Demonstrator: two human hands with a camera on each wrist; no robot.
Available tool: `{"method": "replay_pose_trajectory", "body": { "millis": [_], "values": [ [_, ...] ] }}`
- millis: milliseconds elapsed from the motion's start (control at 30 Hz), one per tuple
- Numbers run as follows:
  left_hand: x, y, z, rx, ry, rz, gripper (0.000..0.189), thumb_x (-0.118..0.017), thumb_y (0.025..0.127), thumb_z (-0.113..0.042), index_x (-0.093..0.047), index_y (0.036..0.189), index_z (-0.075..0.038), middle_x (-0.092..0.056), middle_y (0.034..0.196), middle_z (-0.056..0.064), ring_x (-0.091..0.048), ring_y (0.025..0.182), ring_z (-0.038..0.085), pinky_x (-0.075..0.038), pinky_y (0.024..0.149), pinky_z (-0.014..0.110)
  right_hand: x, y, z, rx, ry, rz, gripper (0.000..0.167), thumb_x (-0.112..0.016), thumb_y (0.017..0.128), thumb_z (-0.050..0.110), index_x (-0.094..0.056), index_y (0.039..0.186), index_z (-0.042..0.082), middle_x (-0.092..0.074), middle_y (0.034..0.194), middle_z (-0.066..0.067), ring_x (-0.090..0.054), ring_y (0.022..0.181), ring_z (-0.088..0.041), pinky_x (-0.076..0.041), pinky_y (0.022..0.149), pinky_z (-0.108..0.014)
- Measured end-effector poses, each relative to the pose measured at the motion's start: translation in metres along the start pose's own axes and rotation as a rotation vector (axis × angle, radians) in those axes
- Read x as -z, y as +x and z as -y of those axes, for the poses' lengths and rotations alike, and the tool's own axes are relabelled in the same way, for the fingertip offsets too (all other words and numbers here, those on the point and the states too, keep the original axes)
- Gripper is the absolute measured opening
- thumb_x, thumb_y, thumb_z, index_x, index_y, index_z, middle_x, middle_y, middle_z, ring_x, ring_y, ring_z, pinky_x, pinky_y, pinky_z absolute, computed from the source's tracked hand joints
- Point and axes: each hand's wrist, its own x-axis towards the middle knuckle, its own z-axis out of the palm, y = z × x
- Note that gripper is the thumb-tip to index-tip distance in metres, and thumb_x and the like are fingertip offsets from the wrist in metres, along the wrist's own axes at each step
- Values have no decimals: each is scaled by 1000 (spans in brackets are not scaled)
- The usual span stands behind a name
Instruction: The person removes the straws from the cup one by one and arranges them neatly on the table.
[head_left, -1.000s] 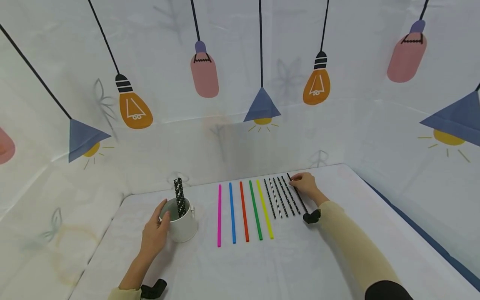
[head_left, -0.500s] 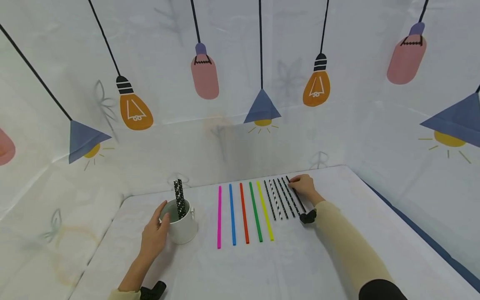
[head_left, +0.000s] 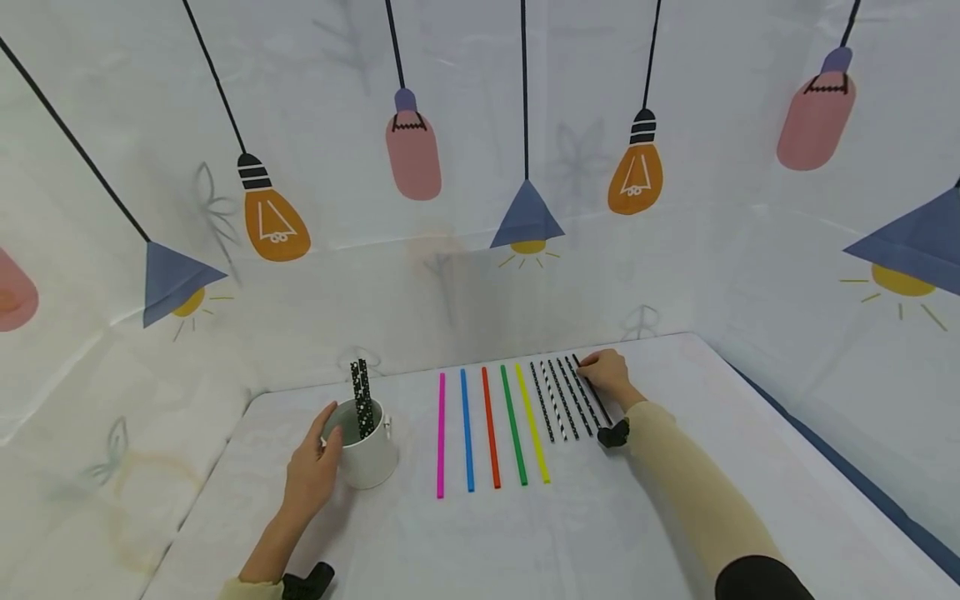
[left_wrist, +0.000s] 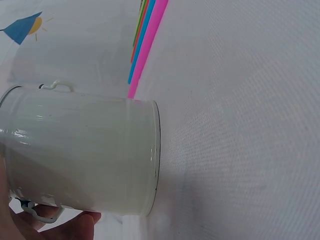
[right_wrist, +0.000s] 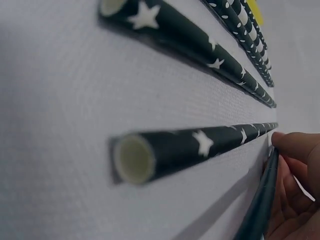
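Note:
My left hand holds a small white pail at its left side, thumb near the rim. Two black paper straws with white dots lean upright in it. At the right end of a row of straws, my right hand pinches a plain-looking dark paper straw between thumb and fingers. Beside it on the cloth lies a black straw with white stars, and another star straw lies beyond. In the left wrist view the pail hides most of the left hand.
Left of the black patterned straws lie single straws in yellow, green, red, blue and pink. They rest on a white-covered table. A white curtain with printed lamps hangs behind it.
The right hand has shifted slightly left with the dark straw, bringing it closer to the row. The left hand stays on the pail.

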Motion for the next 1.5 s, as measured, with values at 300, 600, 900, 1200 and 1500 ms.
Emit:
{"method": "replay_pose_trajectory", "body": {
  "millis": [300, 600, 900, 1200, 1500],
  "values": [
    [0, 0, -2, 2, -5, 4, 53, -31, 106, -40, -29, 154, -17, -37, 148, 25, -55, 108, 45, -43, 86, 60, 1, -1, 1, -19, 11, -2, 31, -70, 88, 21, -71, 108, -2, -67, 108, -19, -63, 96, -32, -50, 81, -43],
    [0, 0, -1, 13, -10, 8, 54, -30, 106, -40, -28, 154, -16, -34, 150, 24, -48, 120, 51, -41, 91, 63, 2, -3, 0, -12, 24, 5, 30, -70, 88, 20, -71, 107, -3, -68, 105, -19, -63, 92, -31, -51, 76, -41],
    [0, 0, -2, 13, -1, 1, 53, -30, 106, -40, -29, 154, -16, -36, 148, 25, -54, 112, 47, -43, 86, 61, 3, -2, -1, 6, 29, 7, 30, -70, 88, 20, -71, 107, -3, -68, 104, -19, -63, 92, -32, -51, 76, -41],
    [-1, 0, -1, 11, 13, 0, 53, -30, 106, -40, -29, 153, -16, -39, 146, 26, -57, 100, 41, -45, 81, 57, 4, -2, -3, 6, 50, 15, 30, -70, 88, 19, -71, 107, -4, -68, 105, -20, -63, 91, -30, -51, 76, -40],
    [0, -1, -2, 10, 10, -1, 53, -30, 106, -40, -30, 153, -16, -47, 138, 27, -57, 99, 42, -45, 79, 56, 2, -1, -3, -2, 58, 20, 30, -71, 87, 21, -72, 106, -2, -68, 103, -18, -64, 85, -26, -52, 70, -35]
  ]
}}
